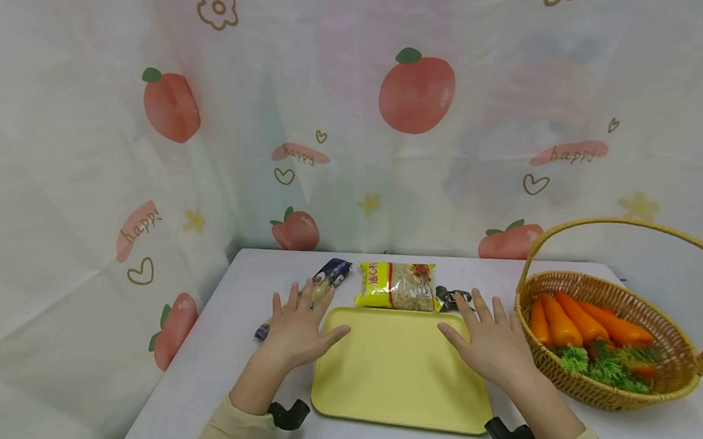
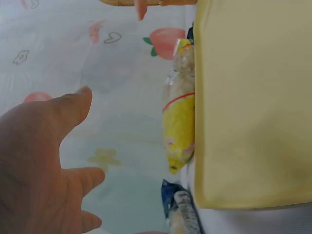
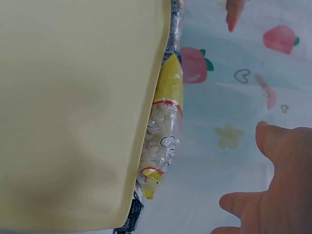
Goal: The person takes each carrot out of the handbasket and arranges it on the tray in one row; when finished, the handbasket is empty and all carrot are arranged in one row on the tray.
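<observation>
My left hand [image 1: 298, 334] is spread above the left edge of the yellow tray [image 1: 404, 370], fingers apart, holding nothing. My right hand [image 1: 494, 344] is spread the same way over the tray's right edge, near the basket. Behind the tray lies a yellow and clear food bag [image 1: 397, 286], also seen beside the tray in the left wrist view [image 2: 179, 117] and the right wrist view [image 3: 163, 126]. A long dark-blue and clear packet [image 1: 330, 275] lies at the left, partly hidden by my left hand. A small dark packet [image 1: 449, 298] sits right of the bag.
A wicker basket [image 1: 618, 400] with a tall handle stands at the right, holding several orange carrots [image 1: 577, 318] and green leafy pieces [image 1: 608, 369]. The white table [image 1: 189, 375] meets a patterned cloth backdrop [image 1: 343, 116] at the back and left.
</observation>
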The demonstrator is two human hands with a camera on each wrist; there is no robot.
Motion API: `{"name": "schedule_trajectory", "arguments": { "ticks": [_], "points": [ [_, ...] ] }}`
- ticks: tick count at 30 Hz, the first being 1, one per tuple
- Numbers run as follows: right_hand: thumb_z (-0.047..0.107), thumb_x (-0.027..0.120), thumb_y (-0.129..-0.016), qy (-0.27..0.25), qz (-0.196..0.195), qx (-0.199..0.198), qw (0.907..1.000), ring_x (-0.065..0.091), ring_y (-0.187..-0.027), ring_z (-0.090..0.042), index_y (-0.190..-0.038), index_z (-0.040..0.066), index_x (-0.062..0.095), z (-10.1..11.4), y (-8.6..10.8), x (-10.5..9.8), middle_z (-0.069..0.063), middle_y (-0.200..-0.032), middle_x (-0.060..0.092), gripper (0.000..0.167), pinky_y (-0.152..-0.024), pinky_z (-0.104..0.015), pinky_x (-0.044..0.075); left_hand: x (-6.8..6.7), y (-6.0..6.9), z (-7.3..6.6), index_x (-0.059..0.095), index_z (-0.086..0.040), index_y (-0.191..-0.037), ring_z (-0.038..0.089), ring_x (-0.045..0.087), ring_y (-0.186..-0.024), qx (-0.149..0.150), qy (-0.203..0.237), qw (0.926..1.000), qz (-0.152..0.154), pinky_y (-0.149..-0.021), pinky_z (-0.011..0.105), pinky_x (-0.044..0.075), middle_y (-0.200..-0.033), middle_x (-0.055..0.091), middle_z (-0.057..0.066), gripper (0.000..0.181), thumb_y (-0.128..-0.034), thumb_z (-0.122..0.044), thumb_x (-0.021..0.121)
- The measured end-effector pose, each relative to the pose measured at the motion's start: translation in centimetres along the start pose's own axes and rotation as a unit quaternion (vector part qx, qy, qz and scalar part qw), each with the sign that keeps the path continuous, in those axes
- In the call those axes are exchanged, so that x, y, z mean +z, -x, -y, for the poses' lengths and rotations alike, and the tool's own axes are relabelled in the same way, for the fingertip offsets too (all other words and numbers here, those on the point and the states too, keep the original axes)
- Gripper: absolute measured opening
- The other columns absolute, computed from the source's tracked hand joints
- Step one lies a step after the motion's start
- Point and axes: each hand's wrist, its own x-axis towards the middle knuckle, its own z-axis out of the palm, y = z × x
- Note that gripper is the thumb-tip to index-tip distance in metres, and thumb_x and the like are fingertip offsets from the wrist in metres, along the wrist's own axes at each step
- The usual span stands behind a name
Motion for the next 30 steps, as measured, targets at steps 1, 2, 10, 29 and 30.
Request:
{"name": "schedule_trajectory", "arguments": {
  "ticks": [1,2,10,29,30],
  "points": [
    [0.079,0.028,-0.092,-0.001,0.0,0.0,1.0,0.007,-0.144,-0.059,-0.158,0.011,0.023,0.0,0.0,0.0,-0.026,-0.163,0.014,0.095,-0.114,-0.075,0.0,0.0,0.0,0.0,0.023,-0.035,-0.157,0.042,0.011,-0.152,0.001,0.0,1.0,0.002,-0.118,0.071,0.007,-0.166,0.012,0.014,0.088,-0.0853,-0.086,0.03],
    [0.079,0.027,-0.092,-0.001,0.001,-0.001,1.0,0.007,-0.144,-0.059,-0.158,0.011,0.023,0.0,0.1,0.1,-0.026,-0.163,0.013,0.095,-0.114,-0.075,0.001,0.0,0.0,0.0,0.023,-0.035,-0.158,0.042,0.01,-0.152,0.001,-0.001,1.0,0.004,-0.118,0.07,0.007,-0.166,0.012,0.014,0.088,-0.0854,-0.085,0.03],
    [0.07,0.04,-0.095,-0.016,-0.036,-0.035,0.9986,0.027,-0.139,-0.058,-0.154,0.007,0.035,-0.6,0.3,-1.9,-0.03,-0.158,0.024,0.086,-0.11,-0.073,0.025,0.8,-0.5,0.6,0.028,-0.025,-0.157,0.04,0.016,-0.152,0.001,0.078,0.9969,0.01,-0.12,0.065,0.016,-0.164,0.02,0.016,0.085,-0.0912,-0.078,0.031],
    [0.051,0.044,-0.102,-0.104,0.022,0.006,0.9943,0.026,-0.13,-0.064,-0.15,-0.011,0.027,-13.5,-0.4,-8.0,-0.043,-0.146,0.028,0.08,-0.099,-0.075,0.028,7.3,-1.8,3.1,0.039,-0.02,-0.153,0.031,0.042,-0.142,-0.034,0.439,0.8976,0.022,-0.115,0.05,0.037,-0.154,0.044,0.006,0.053,-0.1036,-0.036,0.05],
    [0.051,0.044,-0.102,-0.105,0.027,0.007,0.9941,0.028,-0.129,-0.065,-0.149,-0.011,0.027,-14.2,-0.4,-8.0,-0.044,-0.145,0.028,0.08,-0.099,-0.075,0.03,7.6,-1.8,3.1,0.04,-0.023,-0.152,0.03,0.043,-0.141,-0.045,0.441,0.8961,0.021,-0.115,0.05,0.038,-0.154,0.045,0.005,0.051,-0.1034,-0.037,0.05]
  ]
}}
